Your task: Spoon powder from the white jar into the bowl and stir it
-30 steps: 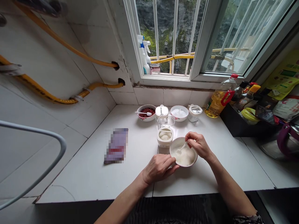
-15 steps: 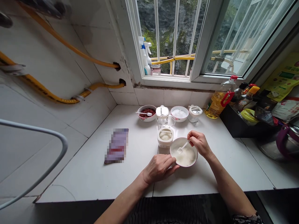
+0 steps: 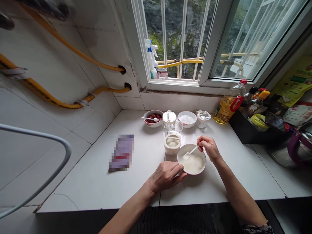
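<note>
A bowl of white granular contents stands near the counter's front. My left hand grips its left rim between thumb and fingers. My right hand pinches the handle of a small white spoon, whose scoop is over the left part of the bowl. Touching or close to the bowl's upper left is an open white container with pale contents, its clear lid raised behind it.
At the back are a bowl of dark red pieces with a spoon, a white jar, a bowl of white contents and a lidded jar. An oil bottle and black rack stand right, a purple packet left.
My right hand has shifted slightly right, and the spoon's scoop has moved a little left and up. My left hand stays on the bowl.
</note>
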Demonstrator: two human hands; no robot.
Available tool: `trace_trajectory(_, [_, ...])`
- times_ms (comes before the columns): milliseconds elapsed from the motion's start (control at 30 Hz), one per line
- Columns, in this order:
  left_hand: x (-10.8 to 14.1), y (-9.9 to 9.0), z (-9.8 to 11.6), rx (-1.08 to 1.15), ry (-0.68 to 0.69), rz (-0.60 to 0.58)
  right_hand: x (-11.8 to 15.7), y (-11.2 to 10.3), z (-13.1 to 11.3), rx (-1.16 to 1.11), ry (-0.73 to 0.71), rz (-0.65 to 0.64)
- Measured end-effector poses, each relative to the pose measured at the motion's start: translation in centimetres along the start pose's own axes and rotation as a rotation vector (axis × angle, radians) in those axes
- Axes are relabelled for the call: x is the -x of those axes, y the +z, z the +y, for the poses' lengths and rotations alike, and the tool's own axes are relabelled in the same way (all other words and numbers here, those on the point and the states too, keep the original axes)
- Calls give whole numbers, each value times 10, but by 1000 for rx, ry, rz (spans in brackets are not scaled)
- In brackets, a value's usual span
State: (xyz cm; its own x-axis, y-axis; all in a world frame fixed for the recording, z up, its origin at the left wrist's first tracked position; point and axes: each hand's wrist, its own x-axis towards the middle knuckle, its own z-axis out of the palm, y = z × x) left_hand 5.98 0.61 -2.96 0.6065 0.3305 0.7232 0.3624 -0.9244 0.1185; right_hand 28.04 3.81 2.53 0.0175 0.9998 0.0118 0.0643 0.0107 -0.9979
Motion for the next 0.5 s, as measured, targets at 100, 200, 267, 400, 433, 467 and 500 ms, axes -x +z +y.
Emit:
trace_trajectory(100, [0, 0, 0, 4, -2, -1, 0, 1, -2, -71, 6, 2])
trace_trajectory(200, [0, 0, 0, 5, -4, 2, 2, 5, -1, -90, -46, -1])
trace_trajectory(267, [0, 0, 0, 4, -5, 4, 5, 9, 2, -72, -129, 6])
trace_trajectory(400, [-1, 0, 0, -6, -6, 0, 10, 15, 8, 151, -411, 25])
trace_trajectory(433, [-1, 0, 0, -10, -5, 0, 11, 16, 9, 261, -515, 15])
trace_trajectory(467, [-1, 0, 0, -13, -4, 3, 11, 16, 10, 375, -625, 1])
trace_trajectory(500, [-1, -1, 0, -16, -3, 6, 11, 16, 10, 478, -732, -14])
